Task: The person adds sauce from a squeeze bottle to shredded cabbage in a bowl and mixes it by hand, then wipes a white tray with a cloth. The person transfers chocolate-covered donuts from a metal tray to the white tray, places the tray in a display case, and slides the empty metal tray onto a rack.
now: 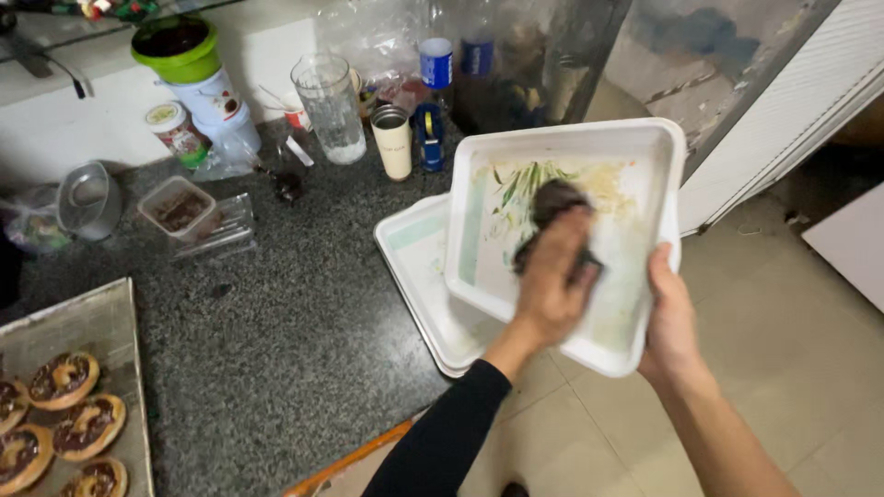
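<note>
A white square tray (562, 138) with a faded green print inside is held tilted over the counter's edge. My right hand (670, 317) grips its lower right rim, thumb on the inner face. My left hand (550, 285), in a black sleeve, presses a dark cloth (552, 198) against the tray's inner bottom. A second white tray (414, 248) lies flat beneath it, sticking out past the edge of the counter.
The dark speckled counter (295, 322) carries a baking sheet (92, 317) with several swirl pastries (60, 379) at the left. At the back stand a glass jug (330, 106), a metal cup (393, 140), a plastic box (177, 207) and stacked tubs (175, 46). Tiled floor (783, 350) lies to the right.
</note>
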